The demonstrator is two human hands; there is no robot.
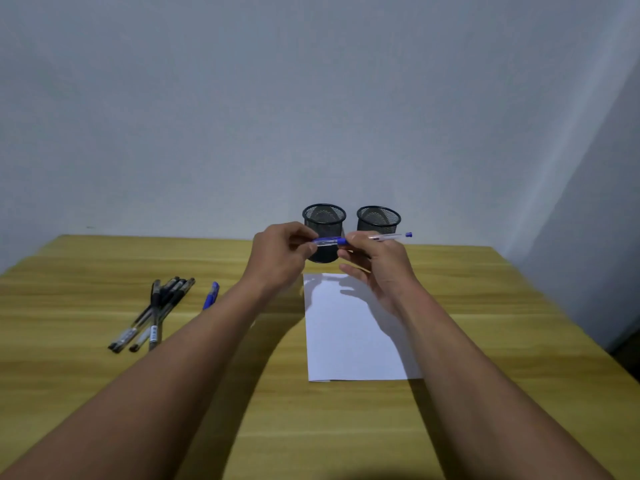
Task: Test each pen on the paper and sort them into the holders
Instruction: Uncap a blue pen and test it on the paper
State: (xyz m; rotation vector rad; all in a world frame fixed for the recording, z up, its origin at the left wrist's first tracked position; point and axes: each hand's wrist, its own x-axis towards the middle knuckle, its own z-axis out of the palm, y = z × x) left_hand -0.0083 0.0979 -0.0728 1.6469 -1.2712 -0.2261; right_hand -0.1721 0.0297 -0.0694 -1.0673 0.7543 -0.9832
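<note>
I hold a blue pen (389, 236) level in front of two black mesh holders. My left hand (282, 258) pinches the blue cap end (329, 241). My right hand (375, 263) grips the clear barrel, whose blue tail sticks out to the right. The left holder (324, 216) and the right holder (378, 219) stand side by side at the table's back; both look empty. A blank white sheet of paper (346, 341) lies below my hands.
Several black pens (156, 311) lie in a loose bundle on the left of the wooden table (519, 341). Another blue pen (211, 295) lies just right of them, partly behind my left forearm. A pale wall rises behind the table.
</note>
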